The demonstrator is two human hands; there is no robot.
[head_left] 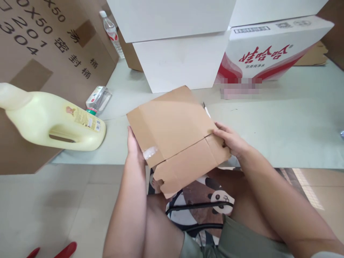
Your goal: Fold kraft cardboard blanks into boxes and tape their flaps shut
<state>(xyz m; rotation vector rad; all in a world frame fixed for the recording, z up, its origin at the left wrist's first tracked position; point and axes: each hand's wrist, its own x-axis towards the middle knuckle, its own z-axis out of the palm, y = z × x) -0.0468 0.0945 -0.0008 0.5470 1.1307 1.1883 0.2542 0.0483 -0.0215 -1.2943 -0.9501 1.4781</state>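
Note:
A small brown cardboard box (pixel 172 125) rests tilted at the near edge of the pale green table (pixel 282 122), its flaps folded over. My left hand (pixel 133 145) lies flat against the box's left side, fingers stretched out. My right hand (pixel 231 139) grips the box's right edge, fingers curled over the flap. A scrap of clear tape (pixel 150 153) clings to the box's near left corner. A thin white strip (pixel 206 109) pokes out behind the box's right corner.
A pale yellow jug (pixel 53 122) lies on its side at the left, before a large brown carton (pixel 48 43). White boxes (pixel 182 61) and a red-and-white carton (pixel 268 50) stand behind. Two plastic bottles (pixel 98 98) sit far left. A panda-print stool (pixel 204 200) is below.

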